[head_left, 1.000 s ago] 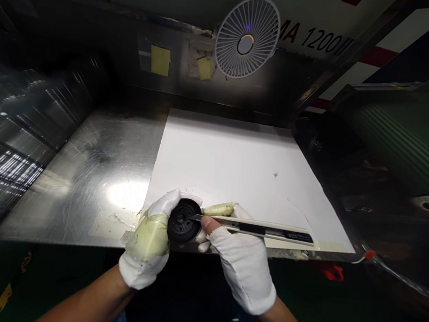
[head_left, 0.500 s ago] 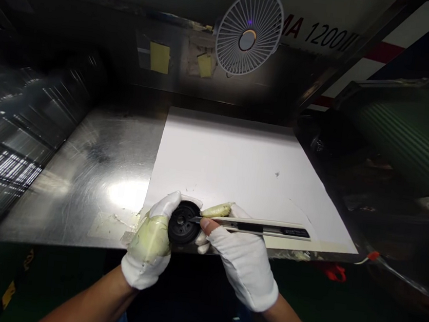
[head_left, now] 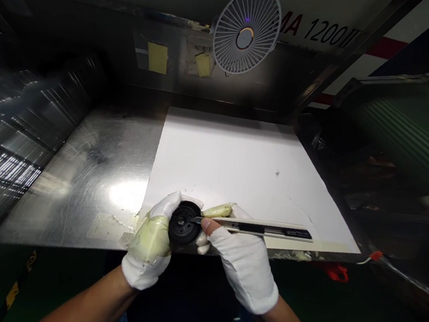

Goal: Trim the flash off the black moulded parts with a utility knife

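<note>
My left hand (head_left: 154, 234), in a white glove with yellowish tape around it, is closed around a round black part (head_left: 182, 229) that looks like a small wheel. Its face, with a hub and small holes, is turned up toward me. In my right hand (head_left: 244, 260), also gloved in white with the thumb tip bare, I grip a utility knife (head_left: 268, 229). The blade points left and lies over the face of the black part; whether it touches there I cannot tell. Yellowish tape also wraps a right finger. Both hands are over the front edge of the white sheet (head_left: 222, 157).
The sheet lies on a scratched metal table (head_left: 115, 144). A white fan (head_left: 246, 38) is mounted at the back, beside yellow notes (head_left: 157, 58). Shiny clear-looking stacked items (head_left: 9, 158) stand at the left. A red object (head_left: 335, 271) hangs by the front right edge.
The hands, black part and knife hold nearly the same pose. Only the view has shifted very slightly.
</note>
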A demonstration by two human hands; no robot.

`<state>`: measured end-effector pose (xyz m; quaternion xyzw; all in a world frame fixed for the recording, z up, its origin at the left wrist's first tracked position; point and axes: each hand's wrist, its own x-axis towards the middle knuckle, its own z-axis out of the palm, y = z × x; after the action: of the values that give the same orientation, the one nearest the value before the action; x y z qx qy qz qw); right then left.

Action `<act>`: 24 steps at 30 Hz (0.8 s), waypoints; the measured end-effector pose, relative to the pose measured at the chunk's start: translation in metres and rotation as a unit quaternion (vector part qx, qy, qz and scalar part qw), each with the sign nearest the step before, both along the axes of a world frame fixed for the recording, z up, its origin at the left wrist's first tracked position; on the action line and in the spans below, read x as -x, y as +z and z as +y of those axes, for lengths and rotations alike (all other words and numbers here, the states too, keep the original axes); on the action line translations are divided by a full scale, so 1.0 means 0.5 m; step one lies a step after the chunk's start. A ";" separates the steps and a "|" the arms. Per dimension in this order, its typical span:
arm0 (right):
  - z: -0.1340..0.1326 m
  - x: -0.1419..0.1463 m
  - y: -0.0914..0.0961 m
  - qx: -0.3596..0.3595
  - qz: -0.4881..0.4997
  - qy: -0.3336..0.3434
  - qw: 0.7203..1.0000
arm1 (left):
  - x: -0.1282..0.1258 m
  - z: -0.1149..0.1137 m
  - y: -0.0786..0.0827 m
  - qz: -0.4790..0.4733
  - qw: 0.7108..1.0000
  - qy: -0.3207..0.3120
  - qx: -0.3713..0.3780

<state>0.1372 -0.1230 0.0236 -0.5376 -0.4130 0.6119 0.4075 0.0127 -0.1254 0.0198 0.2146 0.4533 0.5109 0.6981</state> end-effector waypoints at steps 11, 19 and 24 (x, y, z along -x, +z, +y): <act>0.002 -0.013 -0.012 0.026 0.019 0.016 0.999 | -0.002 -0.001 -0.001 -0.019 1.000 0.007 -0.001; 0.001 -0.010 -0.003 0.033 0.000 0.008 0.999 | -0.006 -0.002 0.002 -0.018 1.000 0.004 -0.010; -0.001 -0.016 -0.009 0.018 0.012 0.025 0.999 | -0.001 -0.005 0.008 -0.009 0.999 -0.007 -0.031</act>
<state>0.1452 -0.1234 0.0193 -0.5267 -0.4110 0.6355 0.3871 0.0133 -0.1281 0.0237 0.2353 0.4295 0.5218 0.6985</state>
